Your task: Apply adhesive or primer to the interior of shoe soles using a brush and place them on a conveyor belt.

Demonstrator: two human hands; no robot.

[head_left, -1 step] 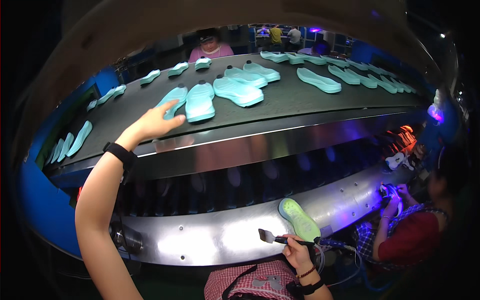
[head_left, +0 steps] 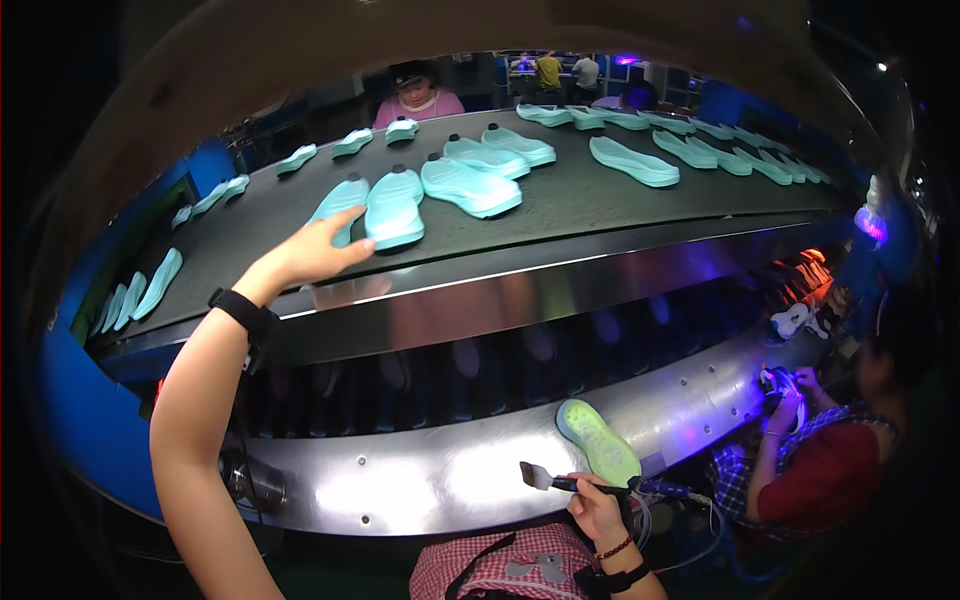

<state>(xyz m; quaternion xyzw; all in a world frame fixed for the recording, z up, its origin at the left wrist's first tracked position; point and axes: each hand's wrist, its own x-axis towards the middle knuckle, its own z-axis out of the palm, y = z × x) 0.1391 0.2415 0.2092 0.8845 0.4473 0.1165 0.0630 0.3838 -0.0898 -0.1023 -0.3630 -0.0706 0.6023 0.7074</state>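
My left hand (head_left: 318, 250) reaches over the black belt with thumb and fingers apart. Its fingers cover the lower part of a light-blue shoe sole (head_left: 346, 192); the thumb tip is by the heel of a second light-blue sole (head_left: 396, 208). Whether it presses on either one, I cannot tell. Low in the view, my right hand (head_left: 598, 508) is closed round the dark handle of a flat brush (head_left: 537, 475), held above the steel ledge, bristles to the left. Just beyond that hand lies a yellow-green sole (head_left: 600, 440), flat on the ledge.
More light-blue soles (head_left: 634, 162) lie along the belt (head_left: 560, 205). Its metal edge (head_left: 520, 265) runs above the steel ledge (head_left: 400, 480). A co-worker in red (head_left: 825, 480) handles a shoe at right; another person in pink (head_left: 445, 104) is across the belt. A metal cup (head_left: 255, 480) stands at left.
Several soles on the belt have shifted slightly left in the view. My left hand's fingers sit a little further right, nearer the second sole. The brush has barely moved.
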